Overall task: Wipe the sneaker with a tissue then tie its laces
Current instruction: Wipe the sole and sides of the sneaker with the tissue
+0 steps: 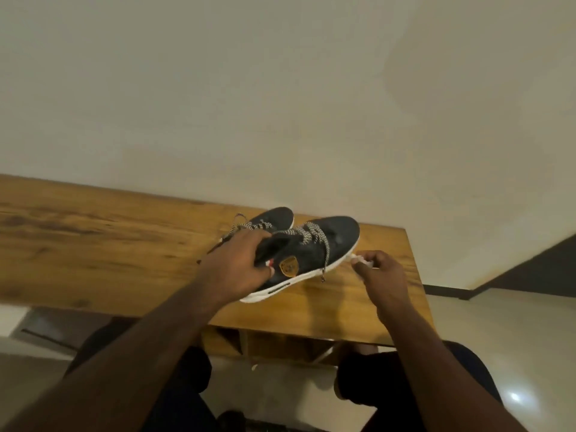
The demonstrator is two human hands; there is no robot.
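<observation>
1. A dark sneaker (314, 251) with a white sole lies on the right part of a wooden table (93, 244), toe pointing far and right, heel toward the person and tipped up off the wood.
2. The left hand (240, 263) reaches in from the near left, forearm stretched diagonally across the table edge. Its fingers curl over the collar and heel of the sneaker and the thumb presses the side near a yellow badge (288, 265), so the hand is closed around the shoe and holds it.
3. The right hand (385, 279) comes in from the near right with the wrist bent and the knuckles up. Its fingertips are pinched narrowly on a small white tissue (361, 259), which sits just beside the white sole at the sneaker's right edge; whether it touches the sole cannot be told.
4. The grey-and-white laces (311, 235) are loose; one end hangs down over the side of the shoe toward the table.
5. A second dark sneaker (276, 217) lies just behind the first, farther from the person.
</observation>
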